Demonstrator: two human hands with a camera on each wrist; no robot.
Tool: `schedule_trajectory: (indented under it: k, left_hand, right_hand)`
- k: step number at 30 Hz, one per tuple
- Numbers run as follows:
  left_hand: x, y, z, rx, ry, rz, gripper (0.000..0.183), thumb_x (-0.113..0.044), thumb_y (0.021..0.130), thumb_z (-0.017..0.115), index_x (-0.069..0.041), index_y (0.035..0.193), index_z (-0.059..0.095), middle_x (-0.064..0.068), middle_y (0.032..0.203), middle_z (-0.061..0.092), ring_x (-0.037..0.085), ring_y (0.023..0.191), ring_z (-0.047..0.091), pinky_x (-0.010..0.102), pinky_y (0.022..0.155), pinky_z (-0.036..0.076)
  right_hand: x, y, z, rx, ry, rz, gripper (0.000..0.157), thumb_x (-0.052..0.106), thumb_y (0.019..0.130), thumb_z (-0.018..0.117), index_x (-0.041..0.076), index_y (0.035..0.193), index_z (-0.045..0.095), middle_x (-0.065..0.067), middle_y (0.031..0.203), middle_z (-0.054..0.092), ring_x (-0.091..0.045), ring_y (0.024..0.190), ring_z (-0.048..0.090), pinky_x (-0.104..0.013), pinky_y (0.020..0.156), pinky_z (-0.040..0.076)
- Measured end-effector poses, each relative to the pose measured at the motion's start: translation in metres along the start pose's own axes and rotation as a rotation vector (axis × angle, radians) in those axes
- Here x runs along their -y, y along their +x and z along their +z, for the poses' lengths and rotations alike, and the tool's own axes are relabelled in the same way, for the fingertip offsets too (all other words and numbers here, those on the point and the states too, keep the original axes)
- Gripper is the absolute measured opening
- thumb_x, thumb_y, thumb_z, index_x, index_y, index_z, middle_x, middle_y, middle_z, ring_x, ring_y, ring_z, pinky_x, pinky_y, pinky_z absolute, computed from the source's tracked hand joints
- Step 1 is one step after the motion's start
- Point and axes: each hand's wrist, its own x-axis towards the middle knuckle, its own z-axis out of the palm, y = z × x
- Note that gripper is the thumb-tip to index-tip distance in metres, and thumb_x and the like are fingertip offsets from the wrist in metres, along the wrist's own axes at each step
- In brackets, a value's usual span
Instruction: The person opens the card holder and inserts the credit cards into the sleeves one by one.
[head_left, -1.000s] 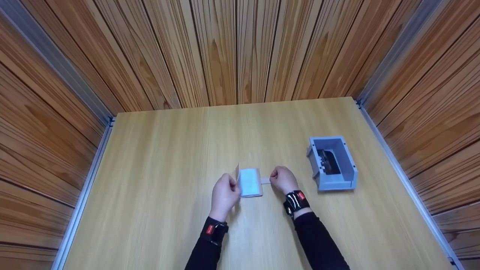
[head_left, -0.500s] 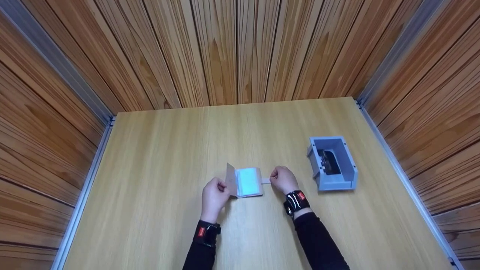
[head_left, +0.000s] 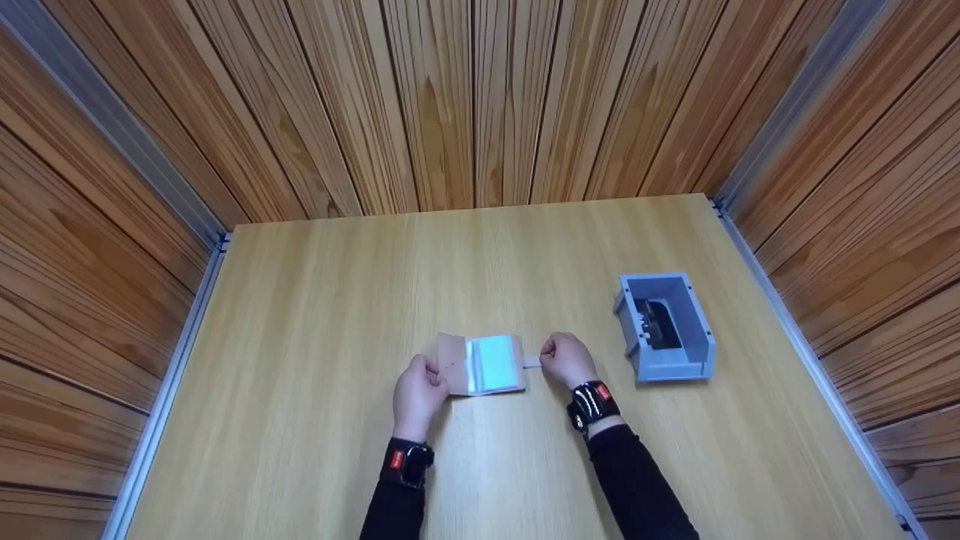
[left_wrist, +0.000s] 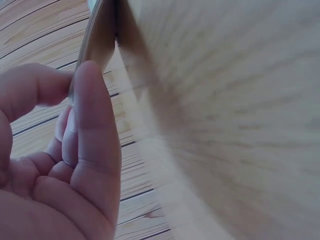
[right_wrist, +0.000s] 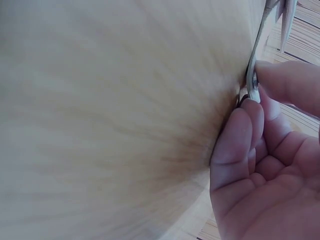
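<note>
A small pinkish-beige card holder [head_left: 496,363] lies spread on the table in the head view, its pale bluish inner sleeves facing up. My left hand [head_left: 420,396] pinches the outer edge of its cover flap [head_left: 451,361] between thumb and finger. The left wrist view shows that flap [left_wrist: 97,45] edge-on, slightly off the wood. On the other side my right hand [head_left: 568,359] pinches the end of the holder's narrow strap [head_left: 532,361]. A round snap [right_wrist: 255,79] shows on the strap in the right wrist view, beside the thumb.
To the right of my right hand stands a grey-blue plastic bin [head_left: 675,369] with a black object [head_left: 660,324] inside, its kind unclear. Wood-panelled walls [head_left: 450,105] border the wooden table [head_left: 337,300] at the back and sides.
The cover flap has swung from upright down to the left, nearly flat, laying bare the inner sleeves. My left hand has moved left with it. The right hand has stayed put.
</note>
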Motion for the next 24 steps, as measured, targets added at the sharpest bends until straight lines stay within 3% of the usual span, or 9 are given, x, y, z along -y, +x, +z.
schedule_trajectory:
  k: [5, 15, 24]
  left_hand:
    - [0.002, 0.0029, 0.0003, 0.038, 0.053, -0.042, 0.021, 0.003, 0.073, 0.067, -0.007, 0.085, 0.054, 0.002, 0.075, 0.058, 0.02, 0.069, 0.056, 0.036, 0.062, 0.046]
    - [0.0017, 0.0058, 0.0012, 0.094, 0.163, -0.056, 0.016, 0.0, 0.077, 0.07, -0.006, 0.085, 0.057, 0.003, 0.076, 0.056, 0.022, 0.07, 0.054, 0.038, 0.065, 0.045]
    - [0.0027, 0.0028, 0.0011, 0.066, 0.187, 0.014, 0.016, 0.001, 0.078, 0.07, -0.007, 0.081, 0.057, 0.002, 0.071, 0.055, 0.022, 0.065, 0.053, 0.039, 0.06, 0.043]
  right_hand:
    - [0.0007, 0.0005, -0.0004, 0.01, -0.004, 0.015, 0.008, 0.003, 0.078, 0.068, 0.005, 0.076, 0.06, -0.005, 0.078, 0.055, -0.024, 0.074, 0.054, -0.041, 0.072, 0.046]
    - [0.0023, -0.0008, -0.0009, 0.019, -0.004, 0.021, 0.009, 0.003, 0.078, 0.068, 0.006, 0.077, 0.06, -0.005, 0.08, 0.055, -0.025, 0.076, 0.055, -0.041, 0.073, 0.046]
    - [0.0014, -0.0022, -0.0008, 0.005, 0.002, 0.002, 0.01, 0.001, 0.078, 0.068, 0.005, 0.076, 0.059, -0.005, 0.079, 0.054, -0.025, 0.076, 0.054, -0.041, 0.073, 0.046]
